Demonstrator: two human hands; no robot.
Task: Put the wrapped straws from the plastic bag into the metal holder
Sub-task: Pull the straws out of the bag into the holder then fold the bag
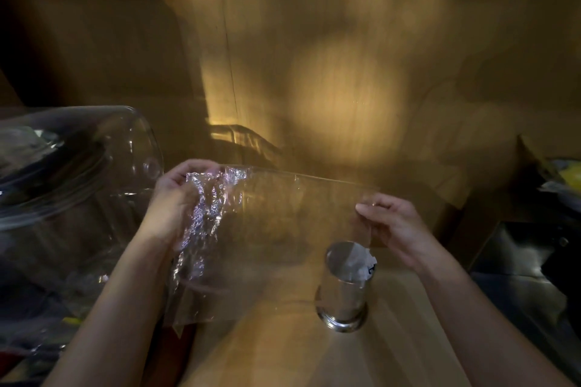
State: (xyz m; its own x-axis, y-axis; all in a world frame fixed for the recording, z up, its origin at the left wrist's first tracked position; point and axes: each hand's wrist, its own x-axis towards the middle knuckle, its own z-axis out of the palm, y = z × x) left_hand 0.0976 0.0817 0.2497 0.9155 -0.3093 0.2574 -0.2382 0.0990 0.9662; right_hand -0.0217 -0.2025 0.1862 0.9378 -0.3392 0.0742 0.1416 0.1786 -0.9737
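We hold the clear, crinkled plastic bag (251, 229) stretched between both hands above the pale wooden counter (283, 349): our left hand (176, 198) is bunched around its shiny, wrinkled end, and our right hand (390, 220) pinches the opposite edge between thumb and fingertips. The bag looks empty from here, though blur and dim light make it hard to be sure. The white paper-wrapped straws (361, 261) appear already to sit in the shiny cylindrical metal holder (344, 289), which stands upright on the counter just below our right hand, the wrappers poking out at its right rim. We judge the step in hand to be checking the bag for any straws left. To do it well, we should keep the mouth of the bag toward the holder, tilt the bunched end up and let anything remaining slide down to the opening instead of shaking it loose over the counter. We should also keep the trailing plastic clear of the holder, since a drag across its rim could tip it. A large clear glass jar (78, 166) lies at our left.
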